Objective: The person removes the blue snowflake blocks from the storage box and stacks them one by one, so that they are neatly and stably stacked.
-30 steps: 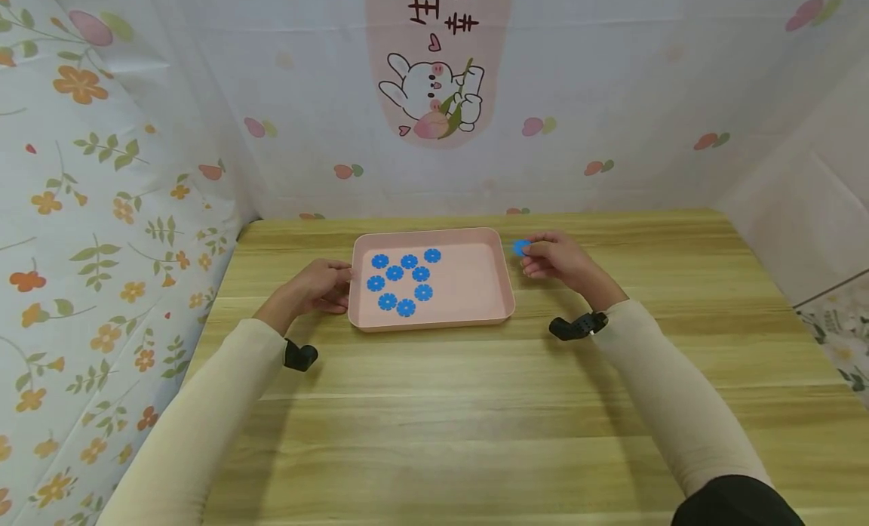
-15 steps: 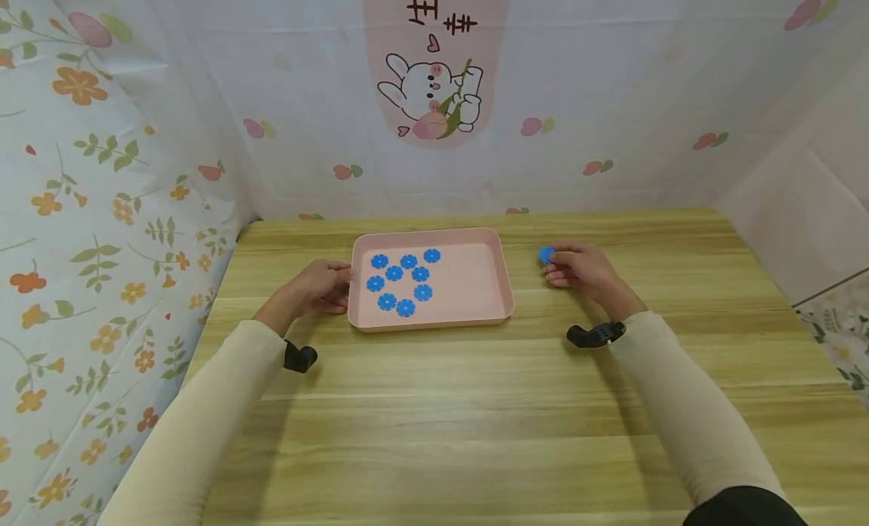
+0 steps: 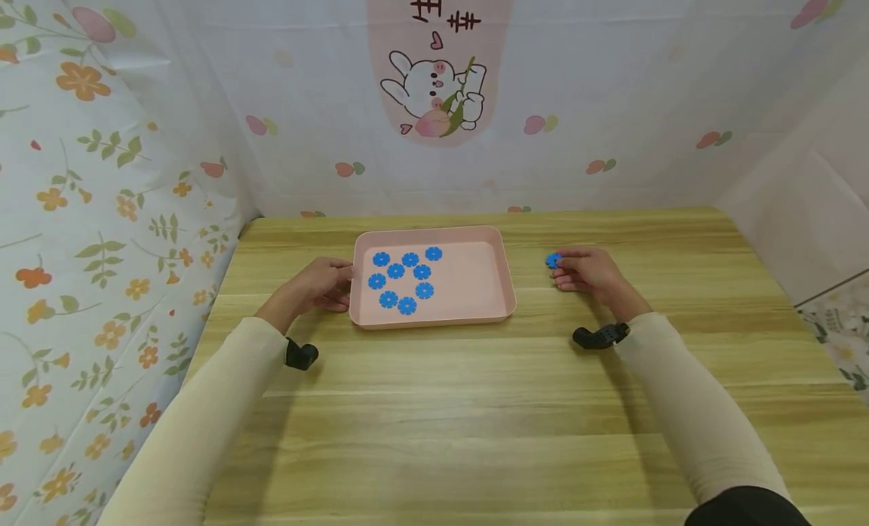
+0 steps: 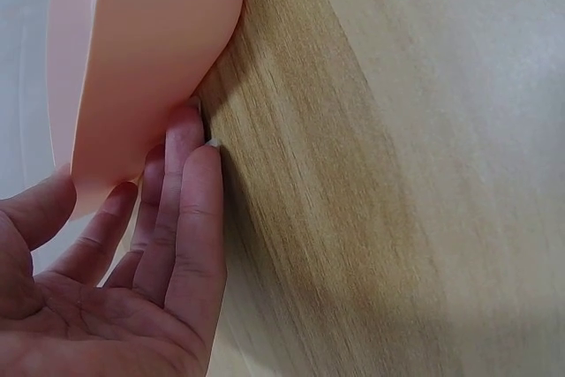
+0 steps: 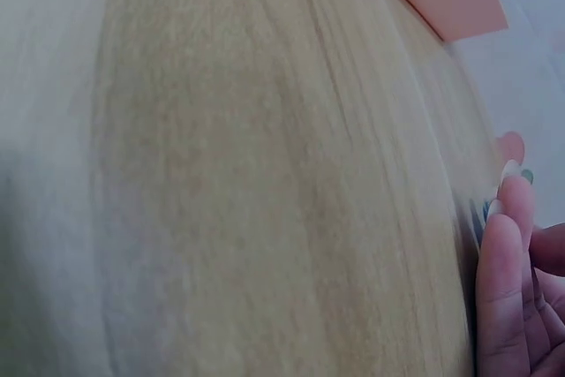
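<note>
My left hand (image 3: 317, 286) holds the left side of the pink tray (image 3: 475, 315). In the left wrist view, the thumb (image 4: 44, 209) is at the tray's rim and the other fingers lie along its outer wall near the tabletop. Several blue notched interlocking discs (image 3: 407, 306) lie flat and apart in the left and middle part of the tray. Right of the tray, my right hand (image 3: 594, 275) pinches another blue interlocking disc (image 3: 553, 261) between thumb and fingers, close to the tabletop. Only a sliver of this disc (image 5: 478, 221) shows in the right wrist view.
The wood-grain table (image 3: 434, 420) carries the tray near its back edge. A white patterned cloth (image 3: 577, 81) hangs behind, and a flowered one (image 3: 102, 247) hangs at the left. Black wrist cameras (image 3: 600, 336) sit under both wrists.
My right hand has moved right, away from the tray and slightly nearer, with the blue disc in its fingers. The left hand, the tray and its discs have stayed in place.
</note>
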`<state>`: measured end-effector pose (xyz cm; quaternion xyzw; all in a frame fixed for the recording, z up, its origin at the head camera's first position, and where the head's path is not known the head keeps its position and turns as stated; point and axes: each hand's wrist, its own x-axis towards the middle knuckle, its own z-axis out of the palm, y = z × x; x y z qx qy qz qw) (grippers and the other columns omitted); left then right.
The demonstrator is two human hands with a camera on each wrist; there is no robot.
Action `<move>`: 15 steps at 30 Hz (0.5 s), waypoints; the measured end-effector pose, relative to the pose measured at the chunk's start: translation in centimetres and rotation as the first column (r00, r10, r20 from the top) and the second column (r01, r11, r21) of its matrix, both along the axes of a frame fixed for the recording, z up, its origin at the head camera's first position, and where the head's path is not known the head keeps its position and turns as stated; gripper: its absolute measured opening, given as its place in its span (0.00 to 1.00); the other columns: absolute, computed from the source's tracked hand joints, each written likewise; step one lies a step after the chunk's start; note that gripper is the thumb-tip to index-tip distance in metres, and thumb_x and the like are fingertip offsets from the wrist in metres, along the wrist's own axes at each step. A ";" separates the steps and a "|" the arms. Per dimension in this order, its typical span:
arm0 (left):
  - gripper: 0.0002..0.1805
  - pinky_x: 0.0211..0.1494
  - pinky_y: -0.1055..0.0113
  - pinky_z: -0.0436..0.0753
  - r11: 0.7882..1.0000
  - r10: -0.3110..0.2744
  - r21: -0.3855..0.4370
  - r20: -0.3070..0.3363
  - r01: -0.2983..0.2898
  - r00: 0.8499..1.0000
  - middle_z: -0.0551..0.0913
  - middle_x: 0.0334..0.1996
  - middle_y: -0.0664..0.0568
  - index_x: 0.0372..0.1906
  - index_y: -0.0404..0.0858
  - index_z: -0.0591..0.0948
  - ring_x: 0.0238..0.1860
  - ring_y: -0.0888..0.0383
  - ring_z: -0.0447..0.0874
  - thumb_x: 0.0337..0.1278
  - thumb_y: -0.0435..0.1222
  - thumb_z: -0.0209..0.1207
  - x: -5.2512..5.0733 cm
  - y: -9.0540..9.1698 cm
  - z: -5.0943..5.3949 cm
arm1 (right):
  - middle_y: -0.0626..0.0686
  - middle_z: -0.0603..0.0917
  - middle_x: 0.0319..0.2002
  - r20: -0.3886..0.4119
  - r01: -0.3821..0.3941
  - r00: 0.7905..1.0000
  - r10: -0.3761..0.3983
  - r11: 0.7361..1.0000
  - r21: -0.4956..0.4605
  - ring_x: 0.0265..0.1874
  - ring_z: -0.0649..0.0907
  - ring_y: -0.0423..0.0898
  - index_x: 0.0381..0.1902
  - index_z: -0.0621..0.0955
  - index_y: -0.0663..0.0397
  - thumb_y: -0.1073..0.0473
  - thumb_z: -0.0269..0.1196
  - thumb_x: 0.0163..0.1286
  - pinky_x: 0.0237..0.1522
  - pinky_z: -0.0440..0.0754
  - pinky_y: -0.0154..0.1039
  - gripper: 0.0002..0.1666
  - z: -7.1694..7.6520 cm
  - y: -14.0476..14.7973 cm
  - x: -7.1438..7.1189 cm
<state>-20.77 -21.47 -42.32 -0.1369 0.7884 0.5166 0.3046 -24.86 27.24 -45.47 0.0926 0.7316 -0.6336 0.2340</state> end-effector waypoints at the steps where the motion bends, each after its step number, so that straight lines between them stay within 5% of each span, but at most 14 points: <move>1: 0.26 0.41 0.62 0.86 1.000 0.000 -0.003 0.002 0.000 1.000 0.76 0.54 0.38 0.73 0.39 0.62 0.30 0.55 0.82 0.77 0.43 0.43 0.0 0.0 0.0 | 0.46 0.87 0.29 0.003 -0.002 1.000 0.002 1.000 0.002 0.25 0.86 0.37 0.71 0.61 0.66 0.61 0.53 0.76 0.34 0.86 0.33 0.30 -0.1 0.0 0.0; 15: 0.27 0.43 0.61 0.86 1.000 -0.017 -0.009 0.005 0.017 1.000 0.75 0.56 0.38 0.74 0.39 0.60 0.32 0.54 0.82 0.77 0.43 0.43 -0.1 0.1 0.1 | 0.45 0.86 0.29 0.033 0.004 0.999 -0.005 0.999 0.039 0.27 0.86 0.37 0.72 0.60 0.65 0.56 0.50 0.78 0.36 0.85 0.32 0.31 0.5 1.1 -0.8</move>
